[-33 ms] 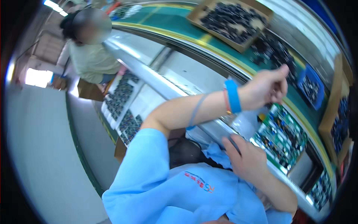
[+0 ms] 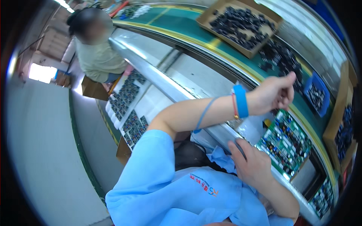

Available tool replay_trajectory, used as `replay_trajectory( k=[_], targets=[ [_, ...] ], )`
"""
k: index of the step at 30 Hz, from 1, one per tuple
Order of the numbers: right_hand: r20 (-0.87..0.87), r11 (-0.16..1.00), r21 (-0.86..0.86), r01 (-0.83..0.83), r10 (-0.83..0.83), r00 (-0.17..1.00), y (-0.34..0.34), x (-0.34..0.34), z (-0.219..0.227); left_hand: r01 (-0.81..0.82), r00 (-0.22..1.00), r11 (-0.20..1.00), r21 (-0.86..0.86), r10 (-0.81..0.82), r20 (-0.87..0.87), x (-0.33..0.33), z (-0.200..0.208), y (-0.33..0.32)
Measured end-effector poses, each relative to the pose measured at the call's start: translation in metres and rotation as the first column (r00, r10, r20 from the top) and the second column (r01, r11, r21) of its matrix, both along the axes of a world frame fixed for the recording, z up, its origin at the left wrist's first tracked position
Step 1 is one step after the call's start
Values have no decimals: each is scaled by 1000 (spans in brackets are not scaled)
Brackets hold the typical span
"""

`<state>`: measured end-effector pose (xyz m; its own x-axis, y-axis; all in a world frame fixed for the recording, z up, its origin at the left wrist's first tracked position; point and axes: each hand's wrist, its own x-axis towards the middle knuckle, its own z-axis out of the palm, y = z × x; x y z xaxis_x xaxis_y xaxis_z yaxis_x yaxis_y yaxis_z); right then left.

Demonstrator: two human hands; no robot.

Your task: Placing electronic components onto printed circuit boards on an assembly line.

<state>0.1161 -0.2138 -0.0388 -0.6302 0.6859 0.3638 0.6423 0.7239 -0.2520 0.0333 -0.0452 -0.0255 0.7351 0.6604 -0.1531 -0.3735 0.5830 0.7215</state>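
My left hand [image 2: 274, 95] reaches over the conveyor's near edge, fingers curled in and the thumb side toward a heap of small black parts [image 2: 281, 56]. Whatever its fingers may hold is hidden. A blue wrist strap [image 2: 240, 101] with a cord circles that wrist. Just below the hand lies a green circuit board [image 2: 288, 141] crowded with components. My right hand [image 2: 250, 162] rests bent at the metal rail [image 2: 222, 130], beside the board's left side. Something dark and narrow shows between its fingers; its kind cannot be made out.
A cardboard tray of black parts [image 2: 211, 26] stands on the green belt [image 2: 181, 22]. At the right are a blue bin [image 2: 320, 107] of small metallic parts and a cardboard box [image 2: 333, 132]. Small boards [image 2: 130, 94] lie at left; another person [image 2: 96, 56] is beyond them.
The whole view has shifted slightly, scene and arms together. Both hands keep much the same pose, and the picture is sharper now.
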Motion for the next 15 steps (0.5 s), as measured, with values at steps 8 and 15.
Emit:
replay_trajectory(
  k=[8,15],
  targets=[
    [-115,997,-69,-16,8,993,7,-2,8,34,999,937,349,-21,-41,-1,11,-7],
    [-277,966,-255,-28,-46,960,-1,2,8,67,998,812,580,-47,-49,-7,19,-23]
  ],
)
